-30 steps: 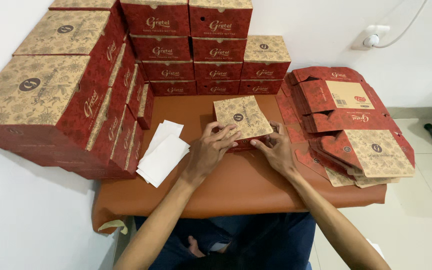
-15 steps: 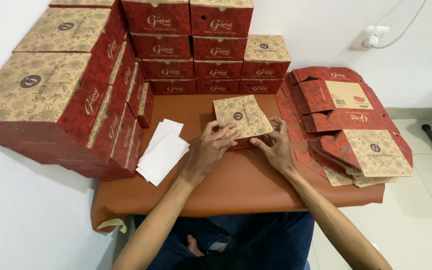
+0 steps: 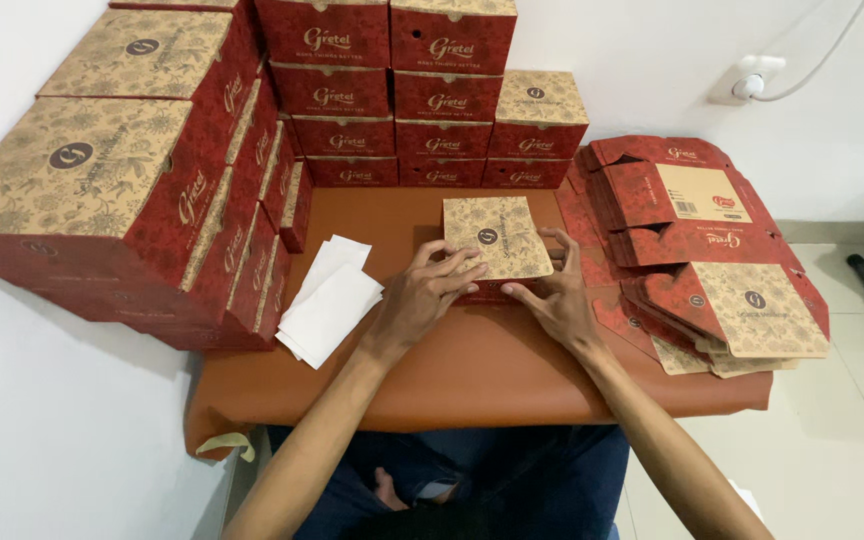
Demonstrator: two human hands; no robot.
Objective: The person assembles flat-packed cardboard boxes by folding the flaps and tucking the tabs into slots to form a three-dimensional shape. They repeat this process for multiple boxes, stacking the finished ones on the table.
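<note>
While the small red cardboard box with a tan patterned lid (image 3: 497, 240) sits at twelve o'clock, spread fingers of the left hand (image 3: 422, 298) and right hand (image 3: 552, 298) press its near edge.

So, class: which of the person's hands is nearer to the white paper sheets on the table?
Left. The left hand rests on the small box's near-left edge, just right of the white sheets. The right hand is on the box's far side from them.

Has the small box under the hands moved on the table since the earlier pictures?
No. The small box lies at the same spot, just in front of the back row of stacked red boxes and right of the white papers. Both hands rest on it.
</note>
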